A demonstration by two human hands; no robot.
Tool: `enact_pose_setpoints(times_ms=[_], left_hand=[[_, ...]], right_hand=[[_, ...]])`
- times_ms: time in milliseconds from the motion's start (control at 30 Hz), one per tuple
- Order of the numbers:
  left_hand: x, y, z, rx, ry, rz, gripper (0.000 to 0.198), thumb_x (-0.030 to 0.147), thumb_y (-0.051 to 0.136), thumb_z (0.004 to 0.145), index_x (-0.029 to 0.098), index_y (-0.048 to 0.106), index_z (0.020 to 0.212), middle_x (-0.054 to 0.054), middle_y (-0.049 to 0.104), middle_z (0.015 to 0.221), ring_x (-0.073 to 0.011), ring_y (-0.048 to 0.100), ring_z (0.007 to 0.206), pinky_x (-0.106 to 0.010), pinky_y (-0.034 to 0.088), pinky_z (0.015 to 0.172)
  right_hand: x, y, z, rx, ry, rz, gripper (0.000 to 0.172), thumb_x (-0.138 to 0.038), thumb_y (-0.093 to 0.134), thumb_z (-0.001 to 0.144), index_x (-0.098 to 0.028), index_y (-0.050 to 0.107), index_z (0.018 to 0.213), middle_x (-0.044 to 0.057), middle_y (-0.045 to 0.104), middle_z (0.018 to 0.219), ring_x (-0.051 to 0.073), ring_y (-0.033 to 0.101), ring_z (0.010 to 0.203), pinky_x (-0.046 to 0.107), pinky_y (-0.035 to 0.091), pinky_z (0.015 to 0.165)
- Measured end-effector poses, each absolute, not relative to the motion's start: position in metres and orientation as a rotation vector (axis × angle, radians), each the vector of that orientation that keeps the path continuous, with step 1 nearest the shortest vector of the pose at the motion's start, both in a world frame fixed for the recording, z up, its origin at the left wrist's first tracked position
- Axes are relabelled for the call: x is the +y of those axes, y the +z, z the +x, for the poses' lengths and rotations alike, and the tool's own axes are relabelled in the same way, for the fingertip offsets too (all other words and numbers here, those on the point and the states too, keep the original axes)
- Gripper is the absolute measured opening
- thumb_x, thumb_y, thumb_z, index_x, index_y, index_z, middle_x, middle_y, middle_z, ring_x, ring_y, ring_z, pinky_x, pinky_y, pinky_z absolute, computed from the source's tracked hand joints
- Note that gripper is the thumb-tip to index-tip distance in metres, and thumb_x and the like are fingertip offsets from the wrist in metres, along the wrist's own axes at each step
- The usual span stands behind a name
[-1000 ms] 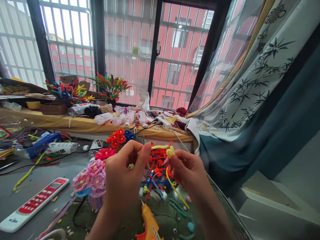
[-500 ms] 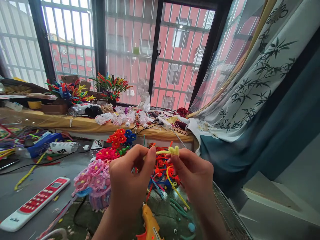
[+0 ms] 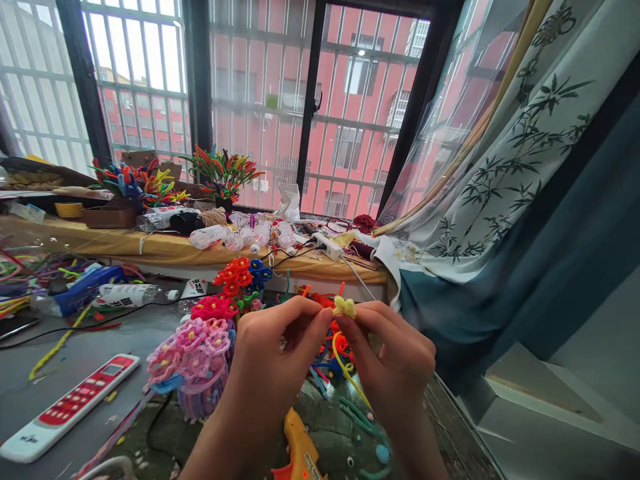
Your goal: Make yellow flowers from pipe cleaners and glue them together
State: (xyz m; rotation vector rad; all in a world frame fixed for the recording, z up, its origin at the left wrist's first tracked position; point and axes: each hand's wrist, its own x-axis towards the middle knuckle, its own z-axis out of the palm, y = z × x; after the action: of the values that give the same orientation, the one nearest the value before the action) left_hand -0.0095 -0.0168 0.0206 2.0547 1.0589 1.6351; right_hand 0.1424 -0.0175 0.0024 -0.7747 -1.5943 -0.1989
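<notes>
A small piece of pale yellow pipe cleaner (image 3: 345, 306), bent into little loops, is pinched between my two hands. My right hand (image 3: 395, 347) grips its right side with thumb and forefinger. My left hand (image 3: 280, 350) pinches at its left side, fingertips almost touching the right hand's. The strand leading into the left fingers is mostly hidden. Below the hands lies a yellow hot glue gun (image 3: 301, 447). Behind them, red pipe cleaner pieces (image 3: 341, 343) are heaped, with a yellow pipe cleaner (image 3: 345, 365) trailing out. Pink pipe cleaner flowers (image 3: 197, 350) stand left of my left hand.
A white and red remote control (image 3: 75, 403) lies at left, near a yellow twisted strand (image 3: 60, 347). Plastic bottles (image 3: 127, 295) and a black cable are behind it. Green pipe cleaner pieces (image 3: 361, 419) lie on the mat. The windowsill (image 3: 165, 250) holds bottles, a power strip (image 3: 327, 247) and colourful bunches.
My left hand has moved right, up against my right hand, covering the yellow strand that showed between them. The looped piece has turned and sits slightly lower.
</notes>
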Motion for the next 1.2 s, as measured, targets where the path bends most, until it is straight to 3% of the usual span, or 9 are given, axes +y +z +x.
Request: enact_pose_setpoints(times_ms=[167,567,733,833,967,1067,1200], left_hand=[[-0.018,0.024,-0.009,1.003,1.519,1.917,0.025,0.031,0.06,0.086,0.018,0.061,0.065,0.007,0.042,0.049,-0.0074,0.035,0.044,-0.019,0.025,0.04],[-0.027,0.033,-0.008,0.923,1.36,1.588,0.027,0.039,0.061,0.085,0.018,0.061,0.068,0.007,0.041,0.052,-0.0076,0.032,0.048,-0.021,0.02,0.043],[-0.021,0.03,-0.013,0.852,1.367,1.528,0.031,0.041,0.061,0.088,0.017,0.06,0.069,0.007,0.042,0.051,-0.0062,0.028,0.045,-0.021,0.015,0.041],[-0.016,0.029,-0.018,0.847,1.324,1.528,0.033,0.043,0.062,0.088,0.016,0.06,0.069,0.007,0.041,0.051,-0.0059,0.027,0.046,-0.021,0.014,0.041],[-0.01,0.029,-0.022,0.845,1.266,1.634,0.032,0.041,0.063,0.088,0.015,0.062,0.07,0.007,0.042,0.051,-0.0059,0.033,0.047,-0.019,0.019,0.041],[-0.009,0.029,-0.021,0.819,1.308,1.685,0.03,0.037,0.065,0.087,0.014,0.063,0.067,0.008,0.042,0.051,-0.0055,0.033,0.047,-0.018,0.021,0.041],[-0.008,0.029,-0.02,0.833,1.345,1.699,0.03,0.035,0.064,0.087,0.014,0.062,0.066,0.008,0.042,0.052,-0.0053,0.033,0.047,-0.018,0.022,0.041]], right_hand=[[-0.017,0.002,0.14,-1.561,-0.298,-0.787,0.014,-0.014,0.066,0.091,-0.021,0.07,0.08,0.002,0.073,0.072,0.013,0.066,0.059,0.021,0.053,0.057],[-0.014,0.001,0.139,-1.689,-0.506,-0.699,0.018,-0.013,0.059,0.096,-0.021,0.073,0.089,0.004,0.078,0.078,0.015,0.073,0.065,0.021,0.055,0.061],[-0.018,0.007,0.138,-1.74,-0.073,-0.687,0.019,-0.016,0.059,0.096,-0.019,0.069,0.08,0.003,0.072,0.074,0.013,0.066,0.064,0.021,0.05,0.06],[-0.019,0.011,0.142,-1.735,0.247,-0.802,0.032,-0.026,0.056,0.099,-0.018,0.062,0.069,-0.001,0.059,0.063,0.011,0.052,0.055,0.021,0.04,0.052],[-0.018,0.008,0.148,-1.71,0.694,-0.857,0.042,-0.043,0.051,0.101,-0.019,0.053,0.067,-0.005,0.043,0.056,0.009,0.038,0.05,0.023,0.028,0.046],[-0.016,0.004,0.148,-1.671,0.925,-0.797,0.046,-0.053,0.05,0.099,-0.019,0.05,0.067,-0.006,0.041,0.056,0.009,0.035,0.049,0.024,0.025,0.045],[-0.017,0.003,0.149,-1.577,0.969,-0.777,0.047,-0.056,0.051,0.098,-0.019,0.053,0.069,-0.005,0.043,0.055,0.009,0.036,0.047,0.024,0.023,0.045]])
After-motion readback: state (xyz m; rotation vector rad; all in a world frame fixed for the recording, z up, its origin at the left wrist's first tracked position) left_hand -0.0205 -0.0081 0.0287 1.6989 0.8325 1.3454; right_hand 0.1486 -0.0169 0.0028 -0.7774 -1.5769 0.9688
